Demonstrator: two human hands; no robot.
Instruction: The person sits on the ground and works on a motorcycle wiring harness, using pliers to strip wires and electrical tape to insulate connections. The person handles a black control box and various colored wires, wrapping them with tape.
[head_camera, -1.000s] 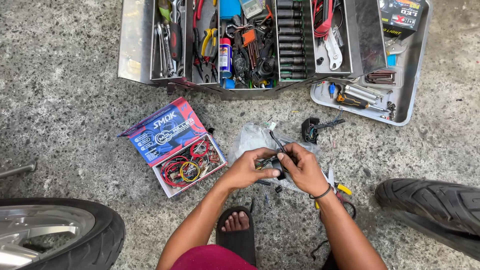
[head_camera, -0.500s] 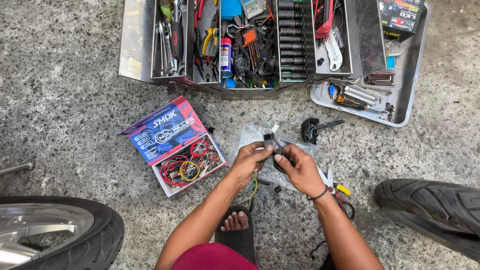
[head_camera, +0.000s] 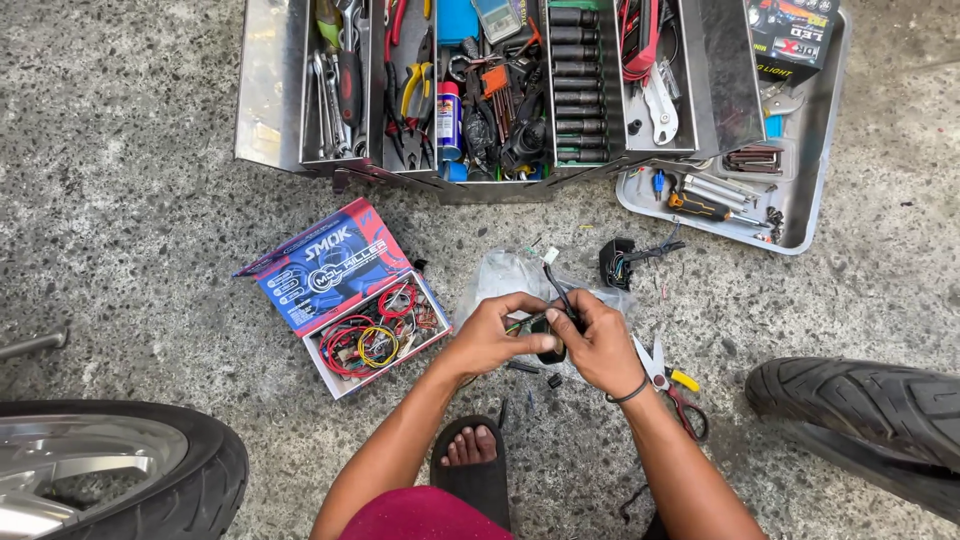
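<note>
Black connector (head_camera: 549, 338) — both hands' grip

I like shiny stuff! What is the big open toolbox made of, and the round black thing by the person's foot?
The toolbox looks like bare metal, probably steel or aluminium: its silvery walls are smooth and catch the light. The tyre looks like black rubber, matte, with grooves cut into its tread. The floor seems to be rough, speckled concrete.

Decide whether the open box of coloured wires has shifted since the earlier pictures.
No. The open box of coloured wires still lies just below the metal toolbox's left end.
</note>
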